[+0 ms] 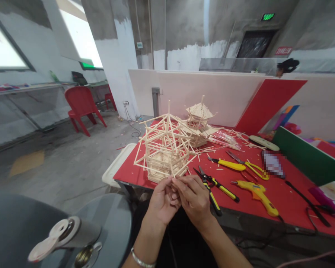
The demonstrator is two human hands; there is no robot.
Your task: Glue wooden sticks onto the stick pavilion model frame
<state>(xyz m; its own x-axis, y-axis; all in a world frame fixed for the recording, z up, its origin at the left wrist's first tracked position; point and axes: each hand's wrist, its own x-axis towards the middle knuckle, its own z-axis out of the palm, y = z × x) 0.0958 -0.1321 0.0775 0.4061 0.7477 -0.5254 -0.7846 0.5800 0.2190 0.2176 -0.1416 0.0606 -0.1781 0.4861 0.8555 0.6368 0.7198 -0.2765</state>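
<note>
A large open frame model made of thin wooden sticks [164, 149] stands on the red table [284, 201] near its front left corner. My left hand [162, 203] and my right hand [194, 197] meet just below the model's front edge, fingers pinched together at a stick end; what they pinch is too small to name. A smaller stick pavilion with a roof [198, 123] stands behind the large model.
Black and yellow pliers [212, 188], yellow-handled cutters [240, 165] and a yellow glue gun [261, 195] lie right of my hands. Loose sticks [226, 139] are scattered behind. A green board [304, 156] stands at right. A red chair [82, 106] is on the floor at left.
</note>
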